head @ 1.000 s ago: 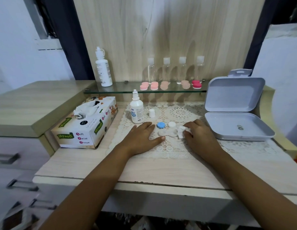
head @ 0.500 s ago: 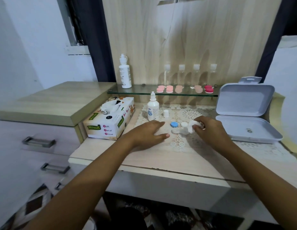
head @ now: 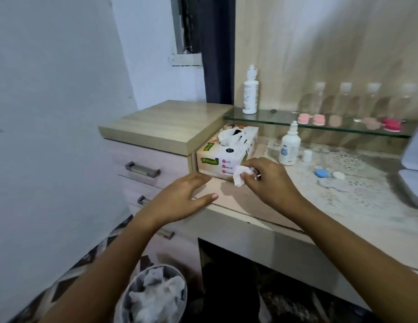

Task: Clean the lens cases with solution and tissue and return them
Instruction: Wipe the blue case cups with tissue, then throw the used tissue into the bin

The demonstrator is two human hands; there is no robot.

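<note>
right hand (head: pixel 271 183): pinching a crumpled tissue wad (head: pixel 240 177) between thumb and fingertips, right in front of the tissue box (head: pixel 223 157)
left hand (head: pixel 182 201): empty, fingers loose and spread, at about 8 o'clock from the right one, over the desk's front corner; can't tell if it actually touches the wood
open lens case (head: pixel 336 185): lying on the lace mat around 3 o'clock from the right hand, with its blue cap (head: pixel 320 172) and white cap (head: pixel 338 175) off and parked just behind it at 12 o'clock
solution bottle (head: pixel 289 148): upright at 1 o'clock from the right hand, uncapped, small cap (head: pixel 307 156) beside it
pink cases (head: pixel 310 118): on the glass shelf (head: pixel 273 117), upper right; too blurry to say if they're cleaned
bin (head: pixel 126 292): down at 7 o'clock, already holding wadded tissues
progress: my guess is somewhere mid-task, this case looks wiped and the wad seems headed for the bin
left to do: caps back on, case back on the shelf, maybe more cases after that
</note>
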